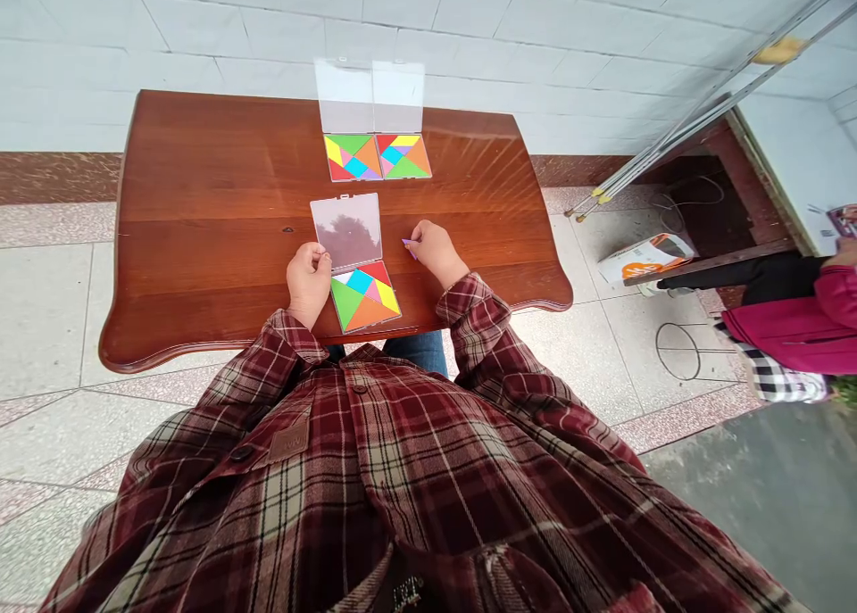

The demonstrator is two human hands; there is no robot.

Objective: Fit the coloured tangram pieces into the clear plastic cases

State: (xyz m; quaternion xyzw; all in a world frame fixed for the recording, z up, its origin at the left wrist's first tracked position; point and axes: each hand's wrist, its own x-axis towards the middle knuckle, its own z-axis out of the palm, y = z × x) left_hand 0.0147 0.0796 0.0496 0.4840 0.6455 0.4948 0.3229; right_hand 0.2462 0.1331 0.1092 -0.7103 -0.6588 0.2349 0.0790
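Note:
Close to my body, a tangram case lies open on the table, its clear lid folded away from me. Green, blue, pink, red, yellow and orange pieces fill most of its tray, and a pale gap shows at the upper left. To the right of the lid, my right hand pinches a small purple triangle tangram piece just over the table. My left hand is closed at the lid's lower left edge, fingertips pressed together; whatever they grip is too small to tell.
Two more open tangram cases stand side by side farther back on the brown wooden table, lids raised near the tiled wall. At the right are a white box, leaning poles and a seated person.

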